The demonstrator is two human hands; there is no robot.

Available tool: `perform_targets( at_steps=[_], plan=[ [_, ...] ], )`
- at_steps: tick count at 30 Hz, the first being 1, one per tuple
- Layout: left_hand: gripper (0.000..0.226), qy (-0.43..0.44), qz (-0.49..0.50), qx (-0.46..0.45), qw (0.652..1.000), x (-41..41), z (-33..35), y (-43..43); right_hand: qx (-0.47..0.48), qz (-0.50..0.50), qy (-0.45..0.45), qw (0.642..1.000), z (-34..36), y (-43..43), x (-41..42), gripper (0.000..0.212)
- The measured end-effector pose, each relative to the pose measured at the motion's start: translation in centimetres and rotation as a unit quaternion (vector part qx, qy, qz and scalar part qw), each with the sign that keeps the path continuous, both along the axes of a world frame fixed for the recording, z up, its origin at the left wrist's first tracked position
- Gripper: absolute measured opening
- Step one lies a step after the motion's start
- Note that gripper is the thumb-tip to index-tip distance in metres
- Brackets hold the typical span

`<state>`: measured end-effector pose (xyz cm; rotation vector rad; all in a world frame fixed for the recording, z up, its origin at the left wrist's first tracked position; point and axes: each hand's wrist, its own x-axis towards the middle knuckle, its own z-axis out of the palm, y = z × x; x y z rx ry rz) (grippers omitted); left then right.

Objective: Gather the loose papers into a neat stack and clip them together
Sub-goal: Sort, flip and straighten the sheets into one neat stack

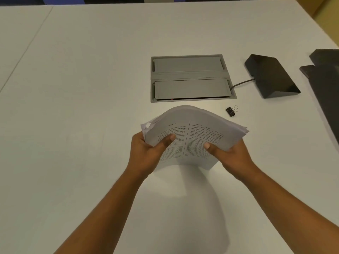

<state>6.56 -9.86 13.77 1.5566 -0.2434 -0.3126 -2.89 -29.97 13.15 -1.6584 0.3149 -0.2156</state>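
Both hands hold 1 stack of papers (190, 132) above the white table (82, 88), near centre. The left hand (146, 153) grips its left edge, thumb curled over the printed top sheet; the right hand (229, 154) grips the right edge likewise. The stack bows upward, edges uneven. A black binder clip (231, 111) lies on the table, just right of the stack, apart from it. Farther off sit a grey cable hatch (191, 77) and a black wedge-shaped device (271, 76).

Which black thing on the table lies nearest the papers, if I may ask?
The small binder clip, right of the paper stack; the wedge-shaped box and edge slab lie farther off.
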Motion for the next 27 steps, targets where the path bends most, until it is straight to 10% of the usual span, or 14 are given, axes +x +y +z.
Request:
perform_targets(
  at_steps=[15, 27],
  plan=[
    [0.028, 0.140, 0.017, 0.000, 0.990, 4.0, -3.1, 0.2, 0.026, 0.019, 0.201, 0.979, -6.1, -2.8, 0.4, 0.021],
    [0.025, 0.208, 0.081, -0.047, 0.974, 10.3, -8.6, -2.5, 0.205, 0.062, 0.266, 0.940, -10.3, -3.7, 3.0, 0.061]
  ],
)
